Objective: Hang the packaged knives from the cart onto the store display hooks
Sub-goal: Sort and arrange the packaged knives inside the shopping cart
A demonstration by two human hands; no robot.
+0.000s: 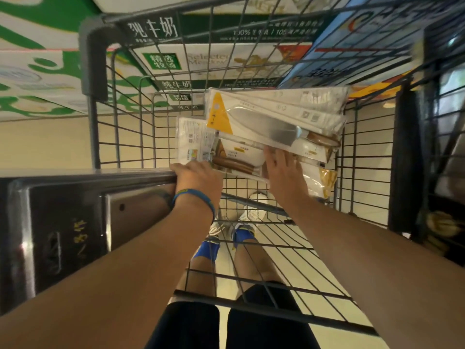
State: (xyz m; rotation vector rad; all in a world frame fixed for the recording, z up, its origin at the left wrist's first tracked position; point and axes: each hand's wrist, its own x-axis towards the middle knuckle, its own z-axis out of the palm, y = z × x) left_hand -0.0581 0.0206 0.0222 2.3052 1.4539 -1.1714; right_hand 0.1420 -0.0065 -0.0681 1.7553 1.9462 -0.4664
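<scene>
Forearms extend from the lower frame edge into the cart (pixel 91 71), both bare.

1. Right grip (pixel 284 175): released. Palm faces down, fingers straight and spread. It lies flat on the packs (pixel 236 152), with the fingertips at the near edge of the top pack (pixel 264 127). Whether the tips pass beneath that pack cannot be determined.
2. Left grip (pixel 196 177): clenched, fingers curled over a dark bar (pixel 113 175) at the cart's left side. It is just beside the near-left corner of the packs. A blue band (pixel 195 196) circles the wrist.
3. Packs: a loose, fanned pile lying flat at the far end of the cart. The top pack shows a broad steel blade, a wooden handle and a yellow card. It lies face up and askew over the others.
4. Surroundings: green-and-white milk boxes (pixel 208 59) stand beyond the cart's far wall. A glossy dark box (pixel 57 235) sits left of the bar. Blue socks and white shoes show through the mesh.
</scene>
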